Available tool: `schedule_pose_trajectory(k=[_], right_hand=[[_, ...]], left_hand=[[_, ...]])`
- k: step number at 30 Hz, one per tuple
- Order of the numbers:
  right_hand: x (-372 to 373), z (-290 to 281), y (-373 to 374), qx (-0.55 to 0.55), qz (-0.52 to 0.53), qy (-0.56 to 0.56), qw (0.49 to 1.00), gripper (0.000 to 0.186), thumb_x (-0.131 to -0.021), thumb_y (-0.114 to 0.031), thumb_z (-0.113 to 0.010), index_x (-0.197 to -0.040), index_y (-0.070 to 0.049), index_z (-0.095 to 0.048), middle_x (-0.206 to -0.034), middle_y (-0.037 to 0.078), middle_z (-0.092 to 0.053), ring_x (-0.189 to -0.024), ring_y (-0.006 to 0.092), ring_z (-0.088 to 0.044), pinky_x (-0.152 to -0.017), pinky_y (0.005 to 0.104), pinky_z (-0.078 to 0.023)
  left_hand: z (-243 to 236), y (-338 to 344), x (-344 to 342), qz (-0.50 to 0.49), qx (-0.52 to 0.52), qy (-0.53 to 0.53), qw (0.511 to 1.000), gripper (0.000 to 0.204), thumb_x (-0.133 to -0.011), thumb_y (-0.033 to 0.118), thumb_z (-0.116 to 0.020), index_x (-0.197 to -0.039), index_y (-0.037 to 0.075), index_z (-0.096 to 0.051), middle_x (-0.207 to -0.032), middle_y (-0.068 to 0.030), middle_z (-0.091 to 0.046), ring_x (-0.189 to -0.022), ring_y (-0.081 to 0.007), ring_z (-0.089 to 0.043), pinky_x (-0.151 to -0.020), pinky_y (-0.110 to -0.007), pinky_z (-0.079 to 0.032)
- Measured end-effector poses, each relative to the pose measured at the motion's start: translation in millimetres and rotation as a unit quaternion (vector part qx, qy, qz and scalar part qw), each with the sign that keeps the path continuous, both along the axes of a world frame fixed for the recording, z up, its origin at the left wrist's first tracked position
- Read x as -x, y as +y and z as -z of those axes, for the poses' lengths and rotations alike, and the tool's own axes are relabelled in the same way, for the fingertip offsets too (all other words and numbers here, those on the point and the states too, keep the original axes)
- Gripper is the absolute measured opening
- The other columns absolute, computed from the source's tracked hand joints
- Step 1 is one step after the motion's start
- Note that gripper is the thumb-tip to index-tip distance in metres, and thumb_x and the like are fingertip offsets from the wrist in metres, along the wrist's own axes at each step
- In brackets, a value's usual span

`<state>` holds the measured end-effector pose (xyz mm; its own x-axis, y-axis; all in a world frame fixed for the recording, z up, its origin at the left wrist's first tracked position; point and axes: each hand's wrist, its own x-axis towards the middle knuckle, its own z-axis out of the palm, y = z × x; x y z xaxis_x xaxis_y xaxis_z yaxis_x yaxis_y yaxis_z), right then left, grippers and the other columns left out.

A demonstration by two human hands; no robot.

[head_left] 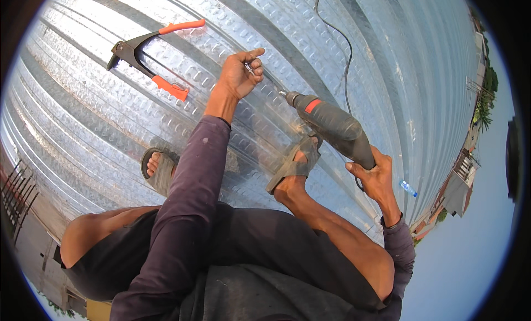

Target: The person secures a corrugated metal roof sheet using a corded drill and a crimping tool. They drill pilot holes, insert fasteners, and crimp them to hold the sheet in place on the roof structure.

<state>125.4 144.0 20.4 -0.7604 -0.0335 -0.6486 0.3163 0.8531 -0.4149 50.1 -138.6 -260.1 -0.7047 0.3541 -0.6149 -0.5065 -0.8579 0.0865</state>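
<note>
My right hand [380, 180] is wrapped round the handle of a dark power drill [334, 122] with a red patch near its front. The drill points up and left, its chuck [291, 98] close to the ribbed metal sheeting [260, 146]; whether the bit touches it, I cannot tell. Left of the chuck, my left hand [240, 74] is half curled, palm turned up, with a small silver piece [249, 68], possibly a rivet, at its fingers. A hand riveter [131, 51] with orange grips lies on the sheeting farther left, its handles spread apart.
A black cord [349, 61] runs over the ribs from the far side toward the drill. My sandalled feet [301, 160] rest on the sheeting. A small blue-and-clear plastic bottle [408, 189] lies right of my right hand. Beyond the curved edges are buildings [463, 169] and upright bars [16, 196].
</note>
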Motion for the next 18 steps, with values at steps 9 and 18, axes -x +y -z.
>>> schedule_pose_trajectory(k=[9,18], right_hand=[[-8,16,3,-0.002,-0.085,0.085,0.993,0.034,-0.075,-0.012,-0.081,-0.104,0.002,-0.068,-0.087,0.018,-0.072,-0.075,0.0295,-0.071,-0.069,0.0382,-0.053],[21,7,-24,-0.112,-0.148,-0.027,0.982,0.022,-0.07,-0.013,-0.074,-0.084,0.001,-0.065,-0.075,0.022,-0.067,-0.072,0.0419,-0.066,-0.067,0.0463,-0.049]], left_hand=[[1,21,6,0.241,0.325,-0.017,0.914,0.035,-0.09,0.024,-0.06,-0.099,-0.008,-0.067,-0.08,-0.0138,-0.065,-0.072,-0.0225,-0.064,-0.064,-0.035,-0.053],[5,47,19,0.389,0.661,0.01,0.641,0.047,-0.089,0.037,-0.069,-0.107,-0.006,-0.07,-0.117,-0.0276,-0.067,-0.111,-0.0408,-0.065,-0.094,-0.045,-0.053]])
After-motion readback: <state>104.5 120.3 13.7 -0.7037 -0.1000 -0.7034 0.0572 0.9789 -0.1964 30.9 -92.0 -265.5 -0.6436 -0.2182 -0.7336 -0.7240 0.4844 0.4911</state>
